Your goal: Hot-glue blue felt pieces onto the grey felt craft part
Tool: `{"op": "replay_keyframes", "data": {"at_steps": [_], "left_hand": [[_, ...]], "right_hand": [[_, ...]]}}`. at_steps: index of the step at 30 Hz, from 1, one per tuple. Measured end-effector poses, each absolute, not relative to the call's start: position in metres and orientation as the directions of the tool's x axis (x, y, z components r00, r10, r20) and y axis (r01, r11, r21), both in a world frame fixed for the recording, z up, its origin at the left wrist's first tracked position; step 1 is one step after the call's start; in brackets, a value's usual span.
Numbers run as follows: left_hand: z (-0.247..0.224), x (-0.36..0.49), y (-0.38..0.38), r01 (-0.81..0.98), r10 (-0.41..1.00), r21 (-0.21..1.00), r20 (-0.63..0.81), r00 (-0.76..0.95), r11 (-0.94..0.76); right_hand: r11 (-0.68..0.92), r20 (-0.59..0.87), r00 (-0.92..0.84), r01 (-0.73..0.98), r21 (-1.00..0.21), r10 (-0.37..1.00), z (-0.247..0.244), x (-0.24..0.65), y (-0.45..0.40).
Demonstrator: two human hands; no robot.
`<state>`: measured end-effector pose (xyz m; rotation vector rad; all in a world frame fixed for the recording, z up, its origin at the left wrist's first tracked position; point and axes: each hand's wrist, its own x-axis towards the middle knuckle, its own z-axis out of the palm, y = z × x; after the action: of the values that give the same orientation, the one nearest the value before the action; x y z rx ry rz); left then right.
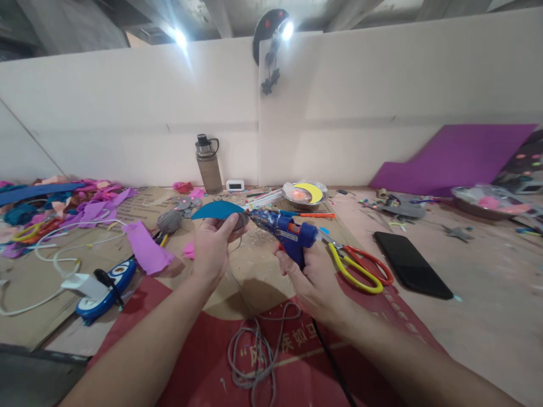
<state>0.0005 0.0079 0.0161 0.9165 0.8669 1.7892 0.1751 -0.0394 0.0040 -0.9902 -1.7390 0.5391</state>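
Observation:
My left hand (pixel 215 243) pinches a curved blue felt piece (pixel 218 210) together with a small dark grey round piece (pixel 241 221). In my right hand (pixel 309 271) is a blue glue gun (pixel 291 230), its nozzle pointing left and at the edge of the grey piece. Whether the nozzle touches it is too small to tell. Grey cord (pixel 257 356) lies in loops on the red sheet (pixel 186 362) below my hands. Scissors (pixel 360 268) with one yellow and one red handle lie just right of the glue gun.
A black phone (pixel 411 263) lies to the right. Behind stand a bottle (pixel 208 167) and a metal bowl (pixel 305 204) with a yellow crescent. Felt scraps (pixel 146 246), grey yarn (pixel 169 221) and a blue power strip (pixel 106 294) with white cable are on the left.

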Motion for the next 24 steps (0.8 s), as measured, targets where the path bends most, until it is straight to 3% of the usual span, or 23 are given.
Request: {"op": "replay_keyframes", "data": {"at_steps": [6,11,17,21,24], "left_hand": [[0.017,0.0,0.008,-0.406,0.939,0.859,0.214,-0.27,-0.312],[0.017,-0.006,0.013,-0.452,0.956,0.845,0.222,-0.19,-0.286],[0.025,-0.031,0.015,-0.337,0.9,0.839,0.43,-0.071,-0.427],[0.036,-0.045,0.007,-0.16,0.8,0.79,0.6,0.005,-0.592],[0.042,-0.049,0.001,-0.072,0.766,0.763,0.642,-0.026,-0.642]], "right_hand": [[0.53,0.523,-0.111,0.3,-0.793,0.845,-0.001,0.177,-0.036],[0.443,0.429,-0.139,0.085,-0.893,0.892,0.002,0.178,-0.04],[0.349,0.376,-0.221,-0.154,-0.924,0.9,0.012,0.182,-0.051],[0.348,0.377,-0.271,-0.148,-0.926,0.886,0.017,0.188,-0.056],[0.36,0.367,-0.28,-0.08,-0.93,0.887,0.021,0.193,-0.058]]}}
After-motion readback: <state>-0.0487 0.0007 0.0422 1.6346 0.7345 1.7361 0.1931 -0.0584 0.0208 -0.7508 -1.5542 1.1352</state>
